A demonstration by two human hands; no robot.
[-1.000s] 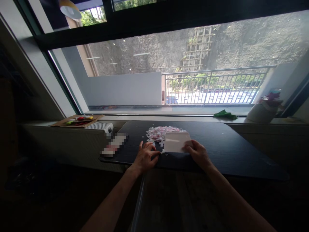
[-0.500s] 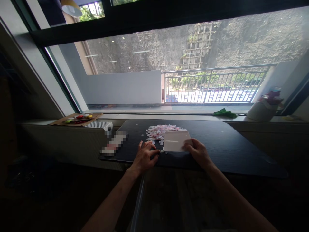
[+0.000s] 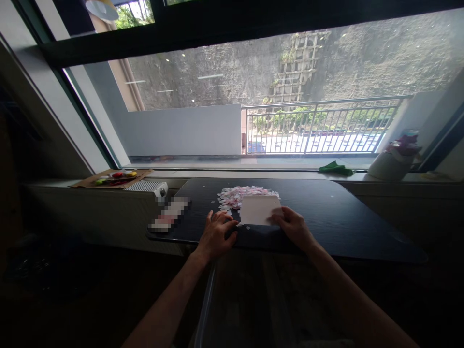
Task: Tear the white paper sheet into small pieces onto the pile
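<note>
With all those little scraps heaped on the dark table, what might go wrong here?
The pile of pale scraps looks loose, so a bump from the white card in the right hand might scatter it. A stray scrap lies close to the near edge of the table, so a careless sweep might push it off.

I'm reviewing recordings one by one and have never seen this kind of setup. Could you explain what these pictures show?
There is no machine here: you see a person's bare arms, filmed by a camera worn on the head, looking forward and down. The right hand holds a flat pale piece near its right edge. The left hand is just left of it, fingers curled; whether it pinches anything I cannot tell. On the dark table lies a heap of small white and pinkish scraps, partly hidden behind the pale piece.
</note>
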